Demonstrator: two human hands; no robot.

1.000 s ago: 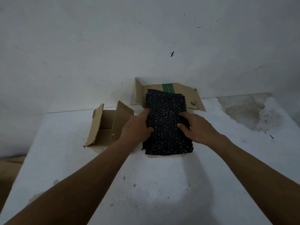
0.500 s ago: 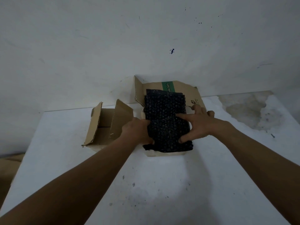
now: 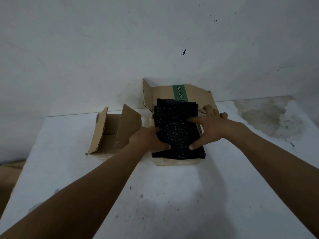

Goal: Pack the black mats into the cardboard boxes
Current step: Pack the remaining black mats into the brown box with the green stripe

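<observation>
Pressing down on the black mats (image 3: 176,130) at the centre of the frame, I keep my right hand (image 3: 213,129) spread wide. Its forefinger and thumb lie straight on the bumpy top, and the other fingers reach past the stack's right edge onto the cardboard there. My left hand (image 3: 146,139) holds the stack's left edge with the thumb laid across the top near the front corner. Its other fingers dip down the side, where I cannot see their tips.

The mats sit in the right box (image 3: 177,162) and fill its mouth almost from wall to wall. Their near edge runs along the front rim, with dark corners poking over at both ends. A lower layer shows just beyond the far edge.

The back flap (image 3: 195,95), marked with a green band (image 3: 178,93), stands behind the stack against the wall (image 3: 103,49), so there is little room at the top.

The left box (image 3: 110,133) stands just beside the right box at centre left, with its flaps up. The nearest flap is close to my left wrist, and I cannot tell whether the two boxes touch.

The speckled white table (image 3: 172,195) spreads wide from the front rim to the bottom of the frame, crossed only by my forearms. A grey stain (image 3: 262,116) marks it at the right, well apart from the boxes.
</observation>
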